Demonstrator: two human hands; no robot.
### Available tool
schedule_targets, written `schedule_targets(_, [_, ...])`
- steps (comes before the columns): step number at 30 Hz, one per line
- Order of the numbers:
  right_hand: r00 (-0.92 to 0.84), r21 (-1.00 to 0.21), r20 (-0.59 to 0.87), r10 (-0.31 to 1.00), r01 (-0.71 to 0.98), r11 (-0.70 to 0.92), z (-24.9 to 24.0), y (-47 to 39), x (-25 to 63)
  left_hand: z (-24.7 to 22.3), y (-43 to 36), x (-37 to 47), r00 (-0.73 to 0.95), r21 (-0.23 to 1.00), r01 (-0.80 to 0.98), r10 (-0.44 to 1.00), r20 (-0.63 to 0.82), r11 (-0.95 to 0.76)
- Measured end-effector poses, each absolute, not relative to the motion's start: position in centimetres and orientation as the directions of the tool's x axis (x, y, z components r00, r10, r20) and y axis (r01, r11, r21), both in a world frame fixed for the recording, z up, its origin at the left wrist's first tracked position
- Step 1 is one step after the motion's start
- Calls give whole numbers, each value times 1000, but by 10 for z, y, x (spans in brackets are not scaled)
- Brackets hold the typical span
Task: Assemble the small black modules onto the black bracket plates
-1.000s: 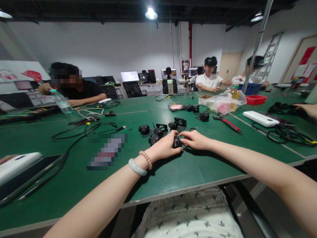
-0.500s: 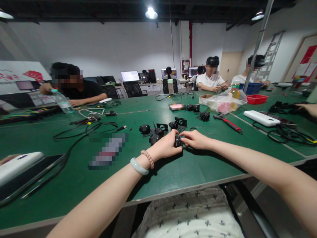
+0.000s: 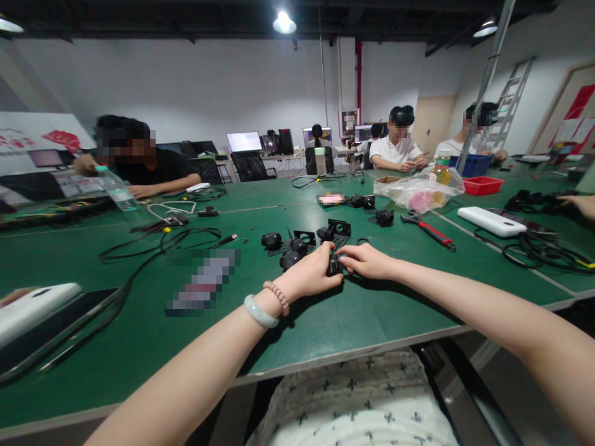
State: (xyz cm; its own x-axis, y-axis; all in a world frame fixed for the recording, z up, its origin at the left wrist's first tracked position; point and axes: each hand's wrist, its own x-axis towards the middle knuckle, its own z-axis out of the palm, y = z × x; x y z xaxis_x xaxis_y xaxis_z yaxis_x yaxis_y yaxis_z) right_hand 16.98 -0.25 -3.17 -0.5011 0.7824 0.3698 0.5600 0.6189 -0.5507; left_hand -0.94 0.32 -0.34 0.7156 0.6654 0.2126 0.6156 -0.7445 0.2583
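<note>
Between my two hands is a small black part (image 3: 333,264), low over the green table (image 3: 372,316). My left hand (image 3: 314,272), with a bracelet and a bangle at its wrist, is closed on the part from the left. The fingertips of my right hand (image 3: 367,261) are pinched against its right side. My fingers hide much of it. Just beyond my hands lie several black parts with round housings, among them one at the left (image 3: 271,241) and a flat bracket with a round hole (image 3: 339,228).
Red-handled pliers (image 3: 434,232) and a white power bank (image 3: 491,222) lie to the right. A phone (image 3: 204,285) and black cables (image 3: 186,234) are on the left. Farther back are a plastic bag (image 3: 413,189), a red tray (image 3: 483,185) and a bottle (image 3: 116,188). People sit across the table.
</note>
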Motion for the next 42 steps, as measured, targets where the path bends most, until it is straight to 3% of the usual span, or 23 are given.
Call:
schedule_targets(15, [-508, -518, 377, 775, 579, 630, -35, -1, 169, -6, 7, -11, 748, 235, 584, 628, 216, -777])
schedule_targets(24, [-368, -446, 580, 727, 604, 661, -31, -3, 167, -8, 10, -11, 750, 261, 564, 618, 235, -784])
schedule_targets(31, [-480, -484, 540, 692, 495, 721, -35, -5, 168, -8, 10, -12, 749, 246, 570, 619, 239, -784])
schedule_targets(42, [-509, -479, 521, 685, 489, 729, -34, -3, 169, -7, 10, -12, 747, 248, 571, 621, 239, -782])
